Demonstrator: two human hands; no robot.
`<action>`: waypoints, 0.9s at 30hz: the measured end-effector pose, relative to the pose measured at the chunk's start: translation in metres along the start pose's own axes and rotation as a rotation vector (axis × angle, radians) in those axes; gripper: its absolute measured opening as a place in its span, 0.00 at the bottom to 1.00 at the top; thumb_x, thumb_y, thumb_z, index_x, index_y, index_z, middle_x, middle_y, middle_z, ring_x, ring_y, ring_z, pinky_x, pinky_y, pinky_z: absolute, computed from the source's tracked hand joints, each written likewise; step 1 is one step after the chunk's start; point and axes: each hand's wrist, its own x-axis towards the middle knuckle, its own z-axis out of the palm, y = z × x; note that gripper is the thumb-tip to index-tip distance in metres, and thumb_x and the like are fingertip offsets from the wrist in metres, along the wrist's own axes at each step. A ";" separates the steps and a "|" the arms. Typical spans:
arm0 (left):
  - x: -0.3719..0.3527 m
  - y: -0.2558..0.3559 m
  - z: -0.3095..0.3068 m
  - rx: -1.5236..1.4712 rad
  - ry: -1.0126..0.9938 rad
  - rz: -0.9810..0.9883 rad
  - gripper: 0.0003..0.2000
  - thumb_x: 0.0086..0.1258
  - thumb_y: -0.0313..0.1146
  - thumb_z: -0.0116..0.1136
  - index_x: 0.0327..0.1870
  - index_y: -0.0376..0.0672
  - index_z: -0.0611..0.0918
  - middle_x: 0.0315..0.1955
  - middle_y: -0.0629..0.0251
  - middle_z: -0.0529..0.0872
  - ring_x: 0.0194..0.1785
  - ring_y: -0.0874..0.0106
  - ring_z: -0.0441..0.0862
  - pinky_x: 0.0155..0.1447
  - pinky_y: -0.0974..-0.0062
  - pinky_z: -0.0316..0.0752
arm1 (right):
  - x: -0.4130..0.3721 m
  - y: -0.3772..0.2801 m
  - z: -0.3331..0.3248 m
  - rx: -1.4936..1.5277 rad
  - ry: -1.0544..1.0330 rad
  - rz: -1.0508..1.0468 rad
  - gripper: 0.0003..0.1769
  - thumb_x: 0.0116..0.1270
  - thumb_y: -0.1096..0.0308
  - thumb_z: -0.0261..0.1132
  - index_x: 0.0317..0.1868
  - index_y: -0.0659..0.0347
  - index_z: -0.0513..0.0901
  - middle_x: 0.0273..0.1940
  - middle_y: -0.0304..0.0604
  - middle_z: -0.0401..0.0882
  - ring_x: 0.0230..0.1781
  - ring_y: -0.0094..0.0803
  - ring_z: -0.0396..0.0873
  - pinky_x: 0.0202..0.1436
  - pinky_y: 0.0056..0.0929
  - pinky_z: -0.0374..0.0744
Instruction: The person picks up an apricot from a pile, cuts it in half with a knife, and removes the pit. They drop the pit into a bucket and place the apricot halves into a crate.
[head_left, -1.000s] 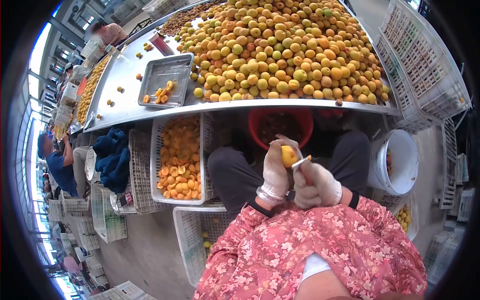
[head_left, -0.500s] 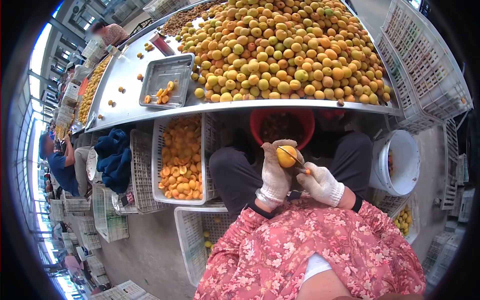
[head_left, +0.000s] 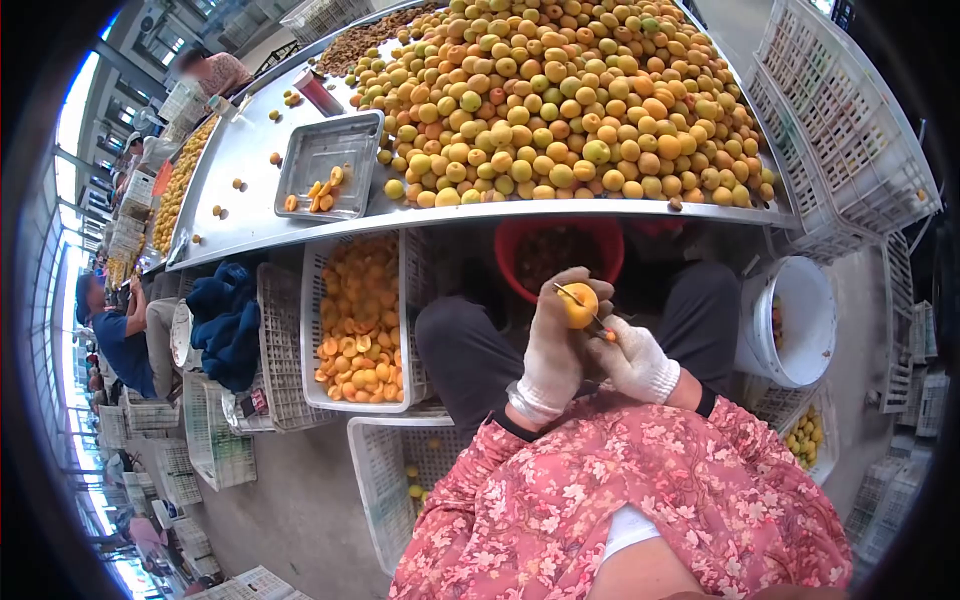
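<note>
In a white knit glove, my left hand (head_left: 552,352) holds a yellow-orange apricot (head_left: 579,306) at its fingertips, in front of my lap. My right hand (head_left: 640,365), gloved the same way, is closed round the orange handle of a small knife (head_left: 608,334). The blade runs up to the fruit from the lower right, and its tip shows beyond the upper left side. The middle of the blade is hidden by the apricot. Just past my hands, a red basin (head_left: 508,262) with dark contents sits under the table edge.
Apricots (head_left: 560,120) are heaped on the metal table (head_left: 240,185). A steel tray (head_left: 350,150) holds several cut pieces. Below stand a crate of apricot halves (head_left: 360,320), a crate (head_left: 375,500) and a white bucket (head_left: 810,325). Two people (head_left: 130,335) (head_left: 215,72) sit at left.
The apricot has turned against the knife, so its middle now covers the blade that crossed its face before. My left hand has shifted slightly; both hands keep their hold.
</note>
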 end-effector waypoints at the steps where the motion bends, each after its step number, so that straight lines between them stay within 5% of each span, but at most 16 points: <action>1: 0.004 0.001 -0.008 0.272 -0.103 0.146 0.26 0.77 0.48 0.56 0.66 0.41 0.69 0.53 0.59 0.82 0.55 0.71 0.79 0.58 0.74 0.76 | 0.000 -0.008 -0.004 -0.044 -0.031 0.034 0.12 0.72 0.63 0.63 0.44 0.65 0.76 0.29 0.55 0.82 0.31 0.54 0.84 0.32 0.39 0.78; 6: 0.001 0.005 -0.007 0.440 -0.156 0.144 0.25 0.77 0.49 0.56 0.64 0.39 0.70 0.48 0.58 0.84 0.56 0.69 0.80 0.59 0.71 0.75 | -0.002 0.004 -0.003 -0.114 -0.045 0.001 0.12 0.72 0.62 0.62 0.44 0.64 0.75 0.28 0.55 0.82 0.29 0.55 0.84 0.30 0.41 0.79; 8: 0.002 -0.004 -0.008 0.024 -0.093 -0.091 0.27 0.77 0.53 0.54 0.64 0.40 0.71 0.45 0.58 0.85 0.55 0.67 0.81 0.60 0.70 0.76 | -0.003 0.027 0.009 -0.115 0.049 -0.082 0.13 0.73 0.62 0.62 0.45 0.64 0.75 0.28 0.55 0.82 0.30 0.55 0.84 0.31 0.41 0.80; 12: 0.002 -0.001 -0.002 -0.122 -0.088 -0.154 0.29 0.76 0.57 0.53 0.63 0.40 0.71 0.44 0.59 0.86 0.55 0.65 0.81 0.61 0.69 0.75 | -0.001 0.015 0.006 -0.085 0.045 -0.035 0.13 0.73 0.62 0.61 0.48 0.64 0.76 0.30 0.55 0.84 0.33 0.52 0.86 0.34 0.40 0.81; 15: 0.004 -0.008 -0.003 0.287 -0.043 0.086 0.31 0.75 0.59 0.53 0.64 0.40 0.71 0.47 0.57 0.85 0.55 0.65 0.81 0.62 0.69 0.74 | -0.002 0.006 -0.001 -0.025 -0.002 0.112 0.14 0.73 0.62 0.61 0.51 0.64 0.76 0.33 0.55 0.84 0.35 0.50 0.86 0.36 0.39 0.82; 18: 0.006 0.002 -0.006 0.386 -0.119 0.062 0.35 0.73 0.65 0.48 0.62 0.39 0.72 0.51 0.55 0.83 0.60 0.61 0.78 0.64 0.67 0.74 | -0.002 0.004 -0.001 -0.031 -0.005 0.121 0.14 0.73 0.63 0.61 0.52 0.63 0.76 0.34 0.55 0.84 0.36 0.50 0.86 0.37 0.38 0.82; 19: 0.004 -0.002 -0.003 0.385 -0.118 0.059 0.35 0.73 0.65 0.48 0.62 0.39 0.72 0.51 0.55 0.83 0.60 0.61 0.78 0.64 0.67 0.74 | -0.002 0.011 0.003 -0.031 -0.005 0.125 0.14 0.73 0.63 0.61 0.52 0.63 0.76 0.34 0.55 0.84 0.36 0.50 0.86 0.37 0.38 0.82; 21: 0.000 -0.009 0.003 -0.080 0.012 -0.188 0.35 0.72 0.67 0.49 0.59 0.40 0.75 0.50 0.55 0.83 0.53 0.66 0.80 0.62 0.70 0.73 | 0.000 0.025 0.014 -0.005 0.170 -0.109 0.12 0.73 0.64 0.61 0.50 0.63 0.76 0.34 0.54 0.84 0.34 0.49 0.86 0.36 0.37 0.80; 26: 0.008 -0.011 -0.011 -0.141 -0.119 -0.192 0.34 0.73 0.66 0.48 0.60 0.40 0.75 0.50 0.57 0.84 0.53 0.69 0.80 0.60 0.72 0.74 | -0.003 0.011 -0.002 -0.033 0.047 0.014 0.13 0.73 0.65 0.61 0.53 0.63 0.75 0.33 0.53 0.83 0.32 0.46 0.85 0.36 0.35 0.80; 27: 0.008 -0.009 -0.010 0.094 -0.069 -0.038 0.33 0.74 0.63 0.49 0.62 0.40 0.73 0.50 0.58 0.84 0.52 0.70 0.80 0.59 0.73 0.75 | -0.002 0.009 -0.004 0.012 -0.026 0.086 0.14 0.74 0.65 0.61 0.54 0.63 0.75 0.33 0.52 0.83 0.32 0.45 0.85 0.37 0.35 0.80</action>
